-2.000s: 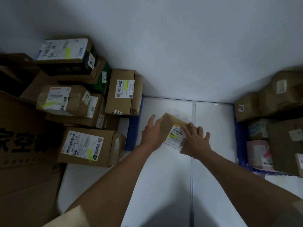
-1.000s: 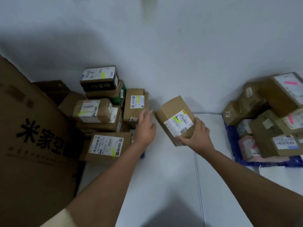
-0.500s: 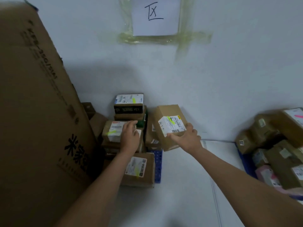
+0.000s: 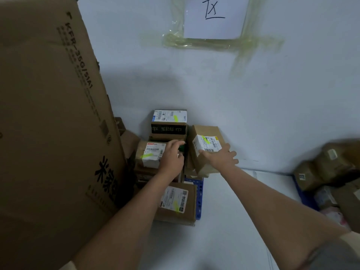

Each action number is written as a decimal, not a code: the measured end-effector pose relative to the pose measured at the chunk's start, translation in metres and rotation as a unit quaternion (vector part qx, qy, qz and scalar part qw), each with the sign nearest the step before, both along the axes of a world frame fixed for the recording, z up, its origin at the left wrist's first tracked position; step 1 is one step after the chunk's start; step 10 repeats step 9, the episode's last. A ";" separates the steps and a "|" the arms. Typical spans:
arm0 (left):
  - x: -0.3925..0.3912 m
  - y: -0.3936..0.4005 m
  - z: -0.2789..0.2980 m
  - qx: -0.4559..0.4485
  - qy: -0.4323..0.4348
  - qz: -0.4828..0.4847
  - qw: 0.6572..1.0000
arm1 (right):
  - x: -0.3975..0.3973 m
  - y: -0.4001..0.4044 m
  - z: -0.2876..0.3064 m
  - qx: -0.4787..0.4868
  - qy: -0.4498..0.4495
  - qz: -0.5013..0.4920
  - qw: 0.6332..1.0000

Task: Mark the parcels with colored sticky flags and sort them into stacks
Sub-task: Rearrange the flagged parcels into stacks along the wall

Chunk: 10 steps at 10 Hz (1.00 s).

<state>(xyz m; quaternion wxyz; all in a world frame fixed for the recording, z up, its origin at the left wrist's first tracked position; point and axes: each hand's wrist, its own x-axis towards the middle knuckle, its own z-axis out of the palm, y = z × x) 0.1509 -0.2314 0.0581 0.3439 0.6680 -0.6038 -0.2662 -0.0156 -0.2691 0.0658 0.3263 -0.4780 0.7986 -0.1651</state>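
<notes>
Step in hand, as judged: sorting, with a flagged parcel [image 4: 206, 147] being set onto the yellow-flag stack [image 4: 169, 145] against the wall. The parcel is a brown carton with a white shipping label and a yellow-green sticky flag [image 4: 205, 138] on that label; it sits tilted at the right edge of the stack, apparently resting on lower boxes there, though its contact underneath is hidden. Right hand [image 4: 222, 158] lies across its lower right face, fingers spread and fairly straight, pressing rather than wrapping it. Left hand [image 4: 172, 155] reaches to the neighbouring labelled box [image 4: 151, 154], fingers loosely curled at its right edge beside a green item; whether it actually grips anything cannot be told. Other boxes in the stack carry the same yellow-green flags: the top box [image 4: 169, 121] and the front box [image 4: 176, 203] beside a blue crate [image 4: 199, 199]. Next move likely calls for seating the parcel square and stable, then letting go and turning to the unsorted heap [image 4: 327, 172] at right, which is blurred. Writing: large carton [image 4: 48, 123] at left reads "KFR-35G/S1A1" plus bold Chinese characters, partly cut off; taped wall sheet [image 4: 215, 16] bears one handwritten character, "区". Shipping label text is too small to read.
</notes>
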 end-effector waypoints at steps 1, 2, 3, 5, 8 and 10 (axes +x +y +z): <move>0.002 -0.003 -0.001 0.003 -0.002 0.000 1.000 | 0.011 -0.003 -0.006 -0.024 -0.057 -0.013 0.998; 0.003 -0.005 -0.002 0.004 0.004 0.000 1.000 | 0.013 -0.001 -0.016 -0.053 -0.083 -0.011 0.995; 0.003 -0.007 -0.001 0.004 -0.001 -0.004 1.000 | 0.007 0.000 -0.025 -0.070 -0.125 -0.032 0.989; 0.001 -0.010 0.000 0.010 -0.015 -0.001 1.000 | 0.002 0.001 -0.037 -0.064 -0.152 -0.046 0.985; 0.001 -0.009 0.004 0.005 -0.034 -0.007 0.999 | -0.005 -0.005 -0.040 -0.059 -0.151 -0.031 0.986; -0.003 -0.009 0.005 -0.004 -0.038 -0.003 0.999 | -0.009 -0.008 -0.041 -0.062 -0.145 -0.031 0.987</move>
